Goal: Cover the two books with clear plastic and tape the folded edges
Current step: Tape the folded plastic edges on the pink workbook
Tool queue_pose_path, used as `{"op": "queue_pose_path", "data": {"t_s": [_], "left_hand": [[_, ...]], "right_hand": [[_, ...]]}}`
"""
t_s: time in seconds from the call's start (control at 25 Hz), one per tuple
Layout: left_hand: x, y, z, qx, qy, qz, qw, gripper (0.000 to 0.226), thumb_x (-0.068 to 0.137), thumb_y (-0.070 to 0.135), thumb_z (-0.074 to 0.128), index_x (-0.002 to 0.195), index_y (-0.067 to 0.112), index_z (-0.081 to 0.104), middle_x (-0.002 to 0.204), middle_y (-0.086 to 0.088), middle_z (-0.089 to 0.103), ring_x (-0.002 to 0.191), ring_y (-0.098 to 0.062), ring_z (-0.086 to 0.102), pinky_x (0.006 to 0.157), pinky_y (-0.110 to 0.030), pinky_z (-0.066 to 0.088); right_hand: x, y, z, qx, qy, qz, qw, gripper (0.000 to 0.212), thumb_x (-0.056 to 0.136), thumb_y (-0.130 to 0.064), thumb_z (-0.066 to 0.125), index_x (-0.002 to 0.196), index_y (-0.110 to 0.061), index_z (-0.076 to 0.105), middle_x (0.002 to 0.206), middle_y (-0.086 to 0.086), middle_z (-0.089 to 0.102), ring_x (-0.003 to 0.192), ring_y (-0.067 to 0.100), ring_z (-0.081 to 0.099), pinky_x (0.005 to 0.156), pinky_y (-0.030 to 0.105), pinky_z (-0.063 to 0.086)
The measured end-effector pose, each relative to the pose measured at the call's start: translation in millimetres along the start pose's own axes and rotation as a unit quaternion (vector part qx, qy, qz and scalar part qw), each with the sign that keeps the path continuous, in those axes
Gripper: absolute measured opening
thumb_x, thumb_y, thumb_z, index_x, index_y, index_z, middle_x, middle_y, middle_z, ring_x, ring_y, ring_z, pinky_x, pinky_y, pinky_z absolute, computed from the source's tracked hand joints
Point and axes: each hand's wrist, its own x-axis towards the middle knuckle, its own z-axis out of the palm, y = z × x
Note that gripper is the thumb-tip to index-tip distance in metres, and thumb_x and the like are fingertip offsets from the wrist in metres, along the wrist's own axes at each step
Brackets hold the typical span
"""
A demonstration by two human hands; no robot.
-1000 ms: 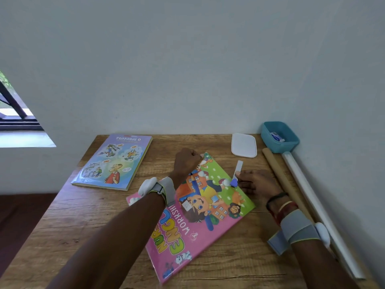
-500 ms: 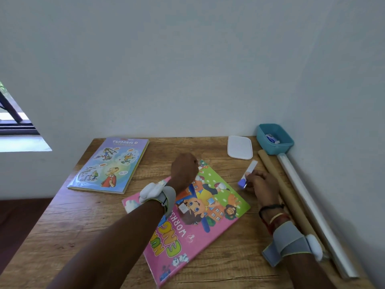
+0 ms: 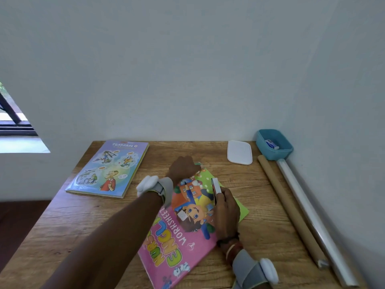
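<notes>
bare wooden table (image 3: pixel 260 205) lies open between the pink book (image 3: pixel 187 230) and the two rolls (image 3: pixel 291 207) along the right wall. the blue book (image 3: pixel 108 165) blocks the far left; a white lid (image 3: pixel 239 152) and teal bin (image 3: pixel 274 151) crowd the far right corner.

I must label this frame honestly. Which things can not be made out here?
Head view only:
- Left hand: fingers curled at the pink book's far corner; grip hidden.
- Small white object in right hand: too small, partly covered by fingers.
- Item in the blue tray: too small to read.
- Clear plastic on the pink book: not discernible.
- Foil roll: near end cut off at the frame's bottom.
</notes>
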Motion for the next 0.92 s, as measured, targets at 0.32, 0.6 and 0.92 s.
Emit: {"op": "queue_pose_path", "data": {"t_s": [0.32, 0.6, 0.92], "left_hand": [[-33.4, -19.6, -108.9, -0.099, 0.011, -0.004, 0.995, 0.052, 0.053, 0.062, 0.073, 0.066, 0.012, 0.065, 0.062, -0.004, 0.057, 0.06, -0.015, 0.058, 0.057, -0.025, 0.043], [-74.6, 30.7, -175.0, 0.064, 0.106, 0.021, 0.992, 0.024, 0.066, 0.032, 0.075, 0.06, 0.011, 0.065, 0.05, 0.002, 0.063, 0.044, -0.007, 0.06, 0.048, -0.021, 0.044], [-37.9, 55.2, -76.7, -0.037, 0.102, 0.082, 0.991, 0.054, 0.078, 0.06, 0.068, 0.061, 0.012, 0.05, 0.055, -0.001, 0.055, 0.051, -0.014, 0.058, 0.053, -0.025, 0.044]], "right_hand": [[9.5, -24.6, 12.2, 0.156, -0.11, 0.07, 0.979, 0.035, 0.094, -0.04, 0.056, 0.079, -0.009, 0.058, 0.066, 0.009, 0.061, 0.063, 0.022, 0.06, 0.067, 0.043, 0.051], [-25.4, -127.3, 15.4, 0.127, -0.27, -0.007, 0.954, 0.064, 0.069, -0.068, 0.067, 0.087, -0.007, 0.058, 0.086, 0.012, 0.069, 0.071, 0.015, 0.07, 0.047, 0.032, 0.054], [44.7, -90.9, -47.1, 0.043, -0.187, -0.008, 0.981, 0.009, 0.081, -0.001, 0.069, 0.075, -0.004, 0.062, 0.068, 0.011, 0.068, 0.06, 0.019, 0.065, 0.056, 0.03, 0.055]]}}
